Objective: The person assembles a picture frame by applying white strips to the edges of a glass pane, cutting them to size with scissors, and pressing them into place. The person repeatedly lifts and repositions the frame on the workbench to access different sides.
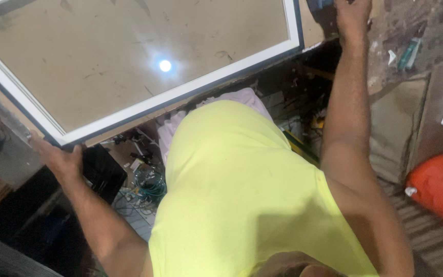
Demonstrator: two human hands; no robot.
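Observation:
A large glazed panel with a white frame (pixel 180 95) lies tilted across the top of the view; its glass (pixel 129 56) is dusty and reflects a bright light spot. My left hand (pixel 57 159) grips the panel's lower left corner. My right hand (pixel 352 15) reaches up past the panel's right corner and rests by a dark blue object (pixel 319 5) at the top edge; whether it grips that object I cannot tell. My yellow-green shirt (pixel 242 195) fills the middle.
A black box (pixel 102 172) and a coil of green cable (pixel 149 184) lie on the floor below the panel, among scattered tools. An orange rounded object (pixel 439 187) sits at the right on corrugated sheet. A cluttered brown surface (pixel 411 31) lies top right.

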